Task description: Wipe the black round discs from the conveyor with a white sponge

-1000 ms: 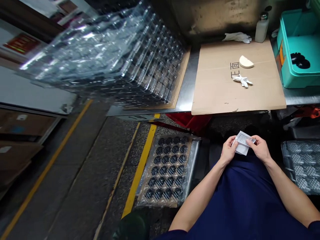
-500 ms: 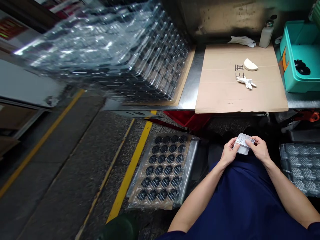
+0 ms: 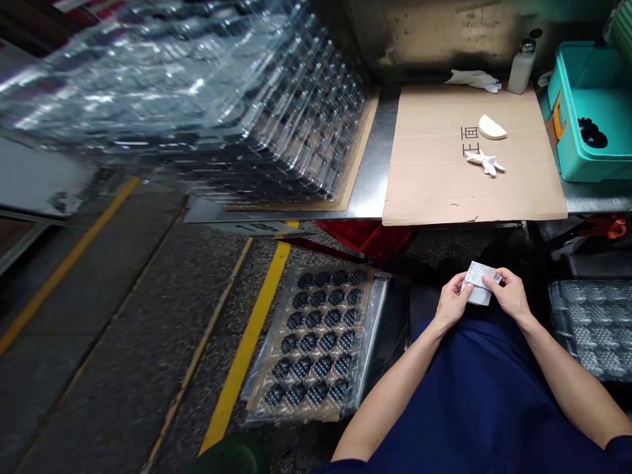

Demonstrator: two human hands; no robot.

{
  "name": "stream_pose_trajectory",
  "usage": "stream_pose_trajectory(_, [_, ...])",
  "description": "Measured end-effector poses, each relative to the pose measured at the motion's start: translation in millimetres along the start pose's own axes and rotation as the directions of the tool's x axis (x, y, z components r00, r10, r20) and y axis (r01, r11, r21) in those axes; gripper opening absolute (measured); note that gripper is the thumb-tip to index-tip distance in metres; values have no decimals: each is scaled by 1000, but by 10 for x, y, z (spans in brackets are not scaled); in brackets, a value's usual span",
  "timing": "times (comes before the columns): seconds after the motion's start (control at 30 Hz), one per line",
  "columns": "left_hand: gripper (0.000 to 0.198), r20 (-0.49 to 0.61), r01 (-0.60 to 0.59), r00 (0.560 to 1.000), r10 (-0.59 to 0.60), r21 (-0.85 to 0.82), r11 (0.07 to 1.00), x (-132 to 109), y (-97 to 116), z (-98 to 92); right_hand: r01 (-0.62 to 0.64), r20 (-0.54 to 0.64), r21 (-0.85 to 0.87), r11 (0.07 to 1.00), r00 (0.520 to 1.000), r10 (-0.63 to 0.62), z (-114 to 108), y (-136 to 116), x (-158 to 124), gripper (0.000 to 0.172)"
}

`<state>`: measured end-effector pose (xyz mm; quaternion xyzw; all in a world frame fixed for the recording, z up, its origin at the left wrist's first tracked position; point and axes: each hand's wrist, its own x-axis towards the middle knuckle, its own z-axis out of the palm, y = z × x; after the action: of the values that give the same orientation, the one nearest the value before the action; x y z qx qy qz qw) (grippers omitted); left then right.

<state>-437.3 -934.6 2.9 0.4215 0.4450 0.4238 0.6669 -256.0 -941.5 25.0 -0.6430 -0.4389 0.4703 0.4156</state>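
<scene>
We have a metal desk (image 3: 374,164) before us, carrying a tall stack of clear trays (image 3: 217,112) and, beside it, a cardboard sheet (image 3: 427,164). Below its front edge, our left hand (image 3: 451,304) and right hand (image 3: 513,296), fingers curled, pinch the white printed paper (image 3: 476,275) between them.
</scene>
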Motion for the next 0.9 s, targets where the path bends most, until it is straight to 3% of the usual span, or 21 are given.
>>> stream_pose_trajectory(0.37, [38,-220,148,965,-139,22,989,195,-123,-197,-40,9,5,999,999,40,-43,-148,154,44])
stream_pose_trajectory(0.47, [31,-185,79,982,-33,251,965,237,-139,-298,-88,38,-32,996,995,90,-163,-125,136,45])
stream_pose_trajectory(0.6, [19,-72,-104,982,177,577,810,358,-149,-546,-187,92,-21,982,978,189,-422,-53,73,45])
stream_pose_trajectory(0.73, [18,11,-140,984,179,667,731,426,-98,-745,-247,79,131,960,968,238,-662,-16,27,45])
stream_pose_trajectory(0.83, [24,60,-196,971,232,758,622,382,-29,-788,-192,43,212,958,981,187,-735,-12,42,43])
stream_pose_trajectory(0.9, [22,44,-211,960,275,761,614,333,6,-785,-155,42,210,965,988,149,-728,-12,74,43])
